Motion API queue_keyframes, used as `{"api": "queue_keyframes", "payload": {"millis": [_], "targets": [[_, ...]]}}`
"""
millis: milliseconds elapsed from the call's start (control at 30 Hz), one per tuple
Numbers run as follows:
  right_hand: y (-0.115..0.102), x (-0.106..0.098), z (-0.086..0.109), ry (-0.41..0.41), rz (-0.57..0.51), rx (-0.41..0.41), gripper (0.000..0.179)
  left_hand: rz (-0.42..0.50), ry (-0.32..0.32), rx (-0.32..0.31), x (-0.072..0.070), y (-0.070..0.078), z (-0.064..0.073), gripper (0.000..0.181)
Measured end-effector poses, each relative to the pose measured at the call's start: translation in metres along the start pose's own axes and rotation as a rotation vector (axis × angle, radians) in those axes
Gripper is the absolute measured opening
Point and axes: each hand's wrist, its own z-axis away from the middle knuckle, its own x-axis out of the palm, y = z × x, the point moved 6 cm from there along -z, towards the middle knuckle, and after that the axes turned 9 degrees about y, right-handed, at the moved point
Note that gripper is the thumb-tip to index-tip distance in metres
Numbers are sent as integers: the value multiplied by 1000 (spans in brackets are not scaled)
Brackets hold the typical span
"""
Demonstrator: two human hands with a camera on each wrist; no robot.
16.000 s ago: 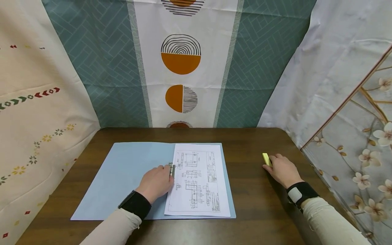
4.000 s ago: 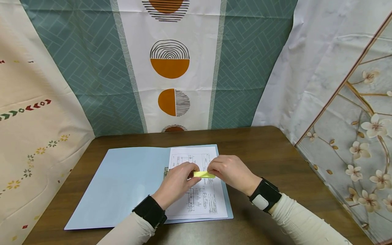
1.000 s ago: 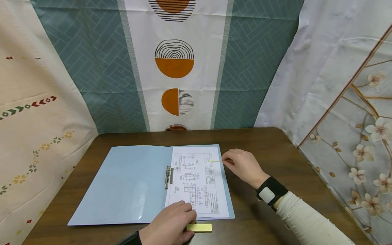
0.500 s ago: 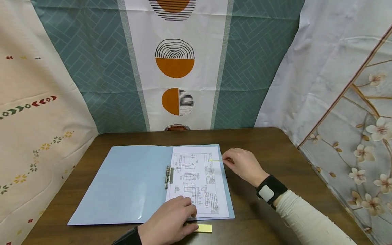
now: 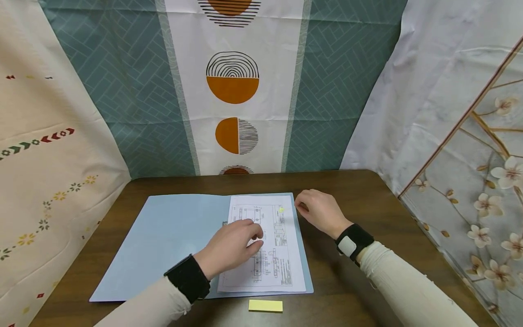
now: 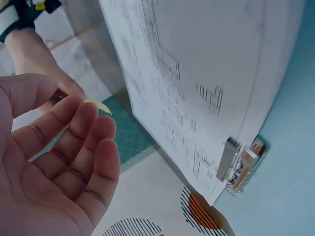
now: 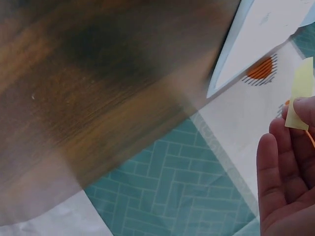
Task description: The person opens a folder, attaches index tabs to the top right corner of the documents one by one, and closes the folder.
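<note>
My right hand (image 5: 320,210) hovers by the upper right edge of the papers and pinches a single yellow sticky note strip (image 7: 301,91) between thumb and fingers. The strip curls upward, apart from the page. My left hand (image 5: 229,247) hangs over the stack of drawing sheets (image 5: 282,274), its fingers loosely bent and nothing between them. Those sheets lie on the right side of an open light-blue folder (image 5: 163,245). A metal clip (image 6: 241,164) sits at their left edge, mostly hidden by my left hand in the head view. On the table below the folder lies the yellow sticky note pad (image 5: 265,305).
The brown wooden table (image 5: 347,281) carries the folder and the pad. Patterned cloths hang at the back and on both sides, with a teal and white cloth (image 5: 343,81) behind the table's far edge.
Over the last second my left hand has left the sticky note pad and risen over the sheets. My right hand has shifted slightly up, still pinching the strip. Earlier, both hands held the pad.
</note>
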Motion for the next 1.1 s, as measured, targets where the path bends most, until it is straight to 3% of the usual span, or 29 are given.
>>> {"api": "queue_keyframes", "payload": {"millis": [300,533,1100], "targets": [[16,17,-12,-25,32,0,15,-29,-67,-69,13,-13,-36,24],[32,26,-20,-22,54,2,16,-70,-97,-70,24,-17,-60,30],[50,51,-30,11,94,-68,19,-115,-222,-82,60,-30,-103,49]]}}
